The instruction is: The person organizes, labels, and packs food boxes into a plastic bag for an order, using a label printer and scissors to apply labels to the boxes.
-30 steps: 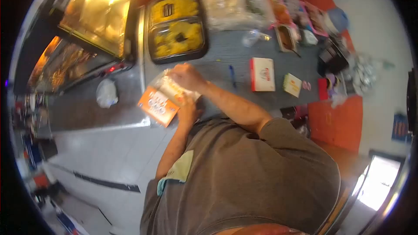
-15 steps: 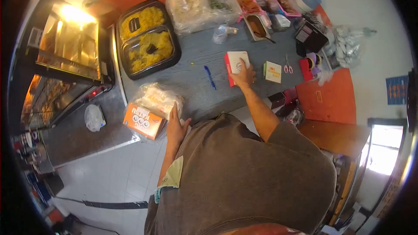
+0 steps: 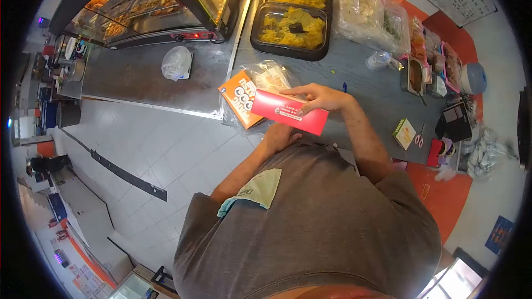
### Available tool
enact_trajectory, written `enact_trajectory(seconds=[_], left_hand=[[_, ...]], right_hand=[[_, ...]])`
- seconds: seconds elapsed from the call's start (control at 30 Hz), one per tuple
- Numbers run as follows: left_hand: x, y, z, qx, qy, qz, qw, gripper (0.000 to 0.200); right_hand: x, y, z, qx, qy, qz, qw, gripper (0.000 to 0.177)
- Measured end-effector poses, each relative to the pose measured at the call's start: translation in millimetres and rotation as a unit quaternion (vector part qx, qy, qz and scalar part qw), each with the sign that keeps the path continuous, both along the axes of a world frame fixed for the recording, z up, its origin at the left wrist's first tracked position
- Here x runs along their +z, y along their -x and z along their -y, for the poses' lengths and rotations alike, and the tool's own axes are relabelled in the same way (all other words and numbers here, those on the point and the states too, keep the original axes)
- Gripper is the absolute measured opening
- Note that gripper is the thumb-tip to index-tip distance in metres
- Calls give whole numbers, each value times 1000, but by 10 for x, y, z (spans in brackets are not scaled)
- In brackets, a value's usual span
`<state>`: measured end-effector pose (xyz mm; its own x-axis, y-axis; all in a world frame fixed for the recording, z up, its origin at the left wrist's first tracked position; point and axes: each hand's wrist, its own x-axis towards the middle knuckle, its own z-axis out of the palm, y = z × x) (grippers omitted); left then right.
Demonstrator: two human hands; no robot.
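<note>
My right hand (image 3: 318, 98) grips a red and white cardboard box (image 3: 289, 114) by its upper edge, held over a clear plastic bag (image 3: 270, 72). Inside the bag are an orange box with "KATSU" lettering (image 3: 238, 95) and a pale wrapped bundle (image 3: 271, 80). Just below the red box, close to the bag's near side, is my left hand (image 3: 279, 137). The red box covers most of its fingers, so whether it pinches the bag does not show. A blue pen (image 3: 344, 87) lies beyond my right wrist, mostly hidden.
A black tray of yellow food (image 3: 291, 27) and plastic-bagged food (image 3: 366, 14) line the back. To the right are a small white and green box (image 3: 404, 134), scissors (image 3: 419, 138) and a sauce pan (image 3: 413, 75). A lit food warmer (image 3: 160, 5) stands left, behind a small plastic bag (image 3: 177, 63).
My right hand has lifted the red and white box off the table and carried it left to the bag. My left hand has dropped below that box. The view has turned left.
</note>
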<state>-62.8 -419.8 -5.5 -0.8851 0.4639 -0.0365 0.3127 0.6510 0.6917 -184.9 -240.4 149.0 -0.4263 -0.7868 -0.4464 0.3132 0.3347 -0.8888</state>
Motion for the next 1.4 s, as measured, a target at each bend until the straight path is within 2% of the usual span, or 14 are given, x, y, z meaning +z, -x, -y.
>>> enact_trajectory(seconds=[0.07,0.17,0.27,0.37,0.43,0.57,0.83,0.93,1.1,1.2,1.3,1.33,1.37,1.4], left_hand=[[-75,63,-42,-7,-46,-97,994,55],[-107,77,-69,-22,-54,-184,981,58],[-95,75,-74,-33,2,33,999,57],[17,102,-73,-26,-9,51,998,62],[98,120,-89,-30,5,52,998,66],[60,130,-127,-65,72,39,995,75],[136,122,-122,-50,19,80,995,75],[-24,74,-147,-51,1,41,998,73],[163,109,-143,-58,-23,94,994,65],[320,131,-85,-42,-153,-1,987,62],[479,103,-47,-28,-173,98,980,65],[492,94,-52,-25,-178,74,981,66],[501,94,-54,-20,-183,52,981,68],[541,85,-43,-21,-182,54,982,68]], right_hand=[[-292,54,92,49,84,32,995,72],[-326,78,217,56,55,-48,996,70],[-485,55,344,-34,-35,-69,996,67],[-691,58,434,-179,-52,-110,976,69],[-713,58,508,-177,-158,-316,919,72],[-427,-74,841,-110,-391,-320,856,82],[-655,-74,1017,-210,-380,-409,802,75],[-780,-124,969,-161,-406,-487,757,65],[-1101,-127,792,-128,-281,-530,790,52],[-786,-93,698,-236,-344,-577,702,51],[-850,60,508,-247,-376,-545,708,54],[-818,169,440,-259,-325,-471,778,54],[-794,206,348,-263,-325,-471,777,54],[-483,186,289,-246,-201,-423,848,53]])
